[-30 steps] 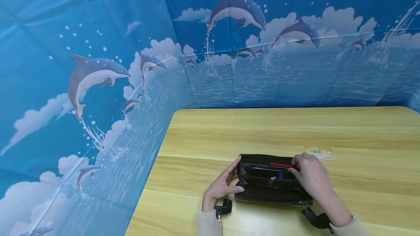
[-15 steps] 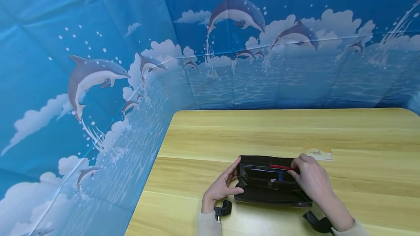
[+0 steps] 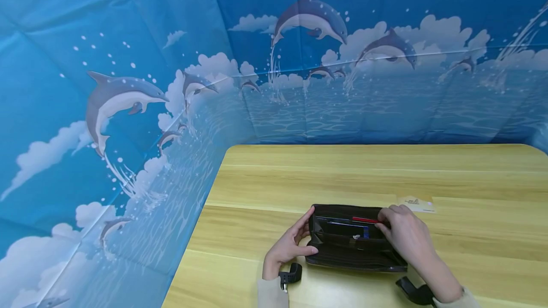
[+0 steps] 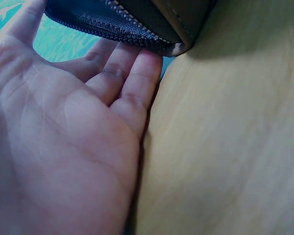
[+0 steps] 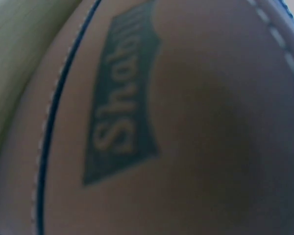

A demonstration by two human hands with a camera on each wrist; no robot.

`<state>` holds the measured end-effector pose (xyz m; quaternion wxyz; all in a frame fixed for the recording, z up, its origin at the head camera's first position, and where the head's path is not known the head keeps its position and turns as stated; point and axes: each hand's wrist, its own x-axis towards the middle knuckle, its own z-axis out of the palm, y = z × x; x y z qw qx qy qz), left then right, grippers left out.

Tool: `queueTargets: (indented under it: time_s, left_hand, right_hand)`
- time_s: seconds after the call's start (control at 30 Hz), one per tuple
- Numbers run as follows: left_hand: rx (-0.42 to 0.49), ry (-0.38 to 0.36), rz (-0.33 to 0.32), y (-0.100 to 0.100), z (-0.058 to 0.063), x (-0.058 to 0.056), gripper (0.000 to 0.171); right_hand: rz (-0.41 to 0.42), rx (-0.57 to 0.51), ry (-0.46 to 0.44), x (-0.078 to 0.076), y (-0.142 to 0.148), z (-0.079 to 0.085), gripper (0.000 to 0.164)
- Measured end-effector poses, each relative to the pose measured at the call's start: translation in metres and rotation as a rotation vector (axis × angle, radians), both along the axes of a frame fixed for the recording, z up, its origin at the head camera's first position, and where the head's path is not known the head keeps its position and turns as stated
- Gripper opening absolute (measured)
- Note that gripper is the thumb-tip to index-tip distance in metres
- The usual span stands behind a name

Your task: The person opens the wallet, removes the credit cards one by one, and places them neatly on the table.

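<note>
A dark zip wallet [image 3: 355,261] lies spread in the head view, with its inner pockets facing up. My left hand [image 3: 288,246] holds its left end, thumb on the near flap and fingers at the far side. In the left wrist view, the fingers of the left hand [image 4: 73,122] meet the wallet's zipped edge [image 4: 112,29]. At the right end, my right hand [image 3: 406,232] pinches a red card [image 3: 364,220] whose edge shows in a pocket. A blue-edged card [image 3: 366,232] sits in another pocket. The wallet's brown outside [image 5: 201,122] fills the right wrist view.
Beyond the wallet, a pale printed card [image 3: 417,204] lies on the wooden table [image 3: 257,179]. Blue dolphin-print sheeting [image 3: 192,108] hangs behind the table and along its left side. A black wrist device [image 3: 291,274] is on each wrist.
My right fingers have shifted slightly left, covering a little more of the red card's edge. My left hand keeps its hold on the wallet, and the head view has tipped slightly.
</note>
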<state>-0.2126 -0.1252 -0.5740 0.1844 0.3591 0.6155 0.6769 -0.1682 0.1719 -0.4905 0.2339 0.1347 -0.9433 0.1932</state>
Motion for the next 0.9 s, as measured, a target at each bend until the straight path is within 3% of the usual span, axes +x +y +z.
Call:
queueTargets:
  time_s: [0.37, 0.67, 0.9]
  left_hand:
    - [-0.008, 0.022, -0.016, 0.000, 0.022, 0.004, 0.088]
    - [0.017, 0.022, 0.000, -0.001, -0.001, 0.000, 0.092]
    - [0.019, 0.027, -0.007, 0.000, -0.002, 0.000, 0.091]
  right_hand:
    - [-0.005, -0.001, 0.029, -0.001, 0.001, 0.000, 0.023]
    - [-0.009, -0.018, 0.042, 0.000, -0.001, -0.003, 0.024]
    - [-0.017, -0.018, 0.040, 0.000, -0.001, -0.003, 0.024]
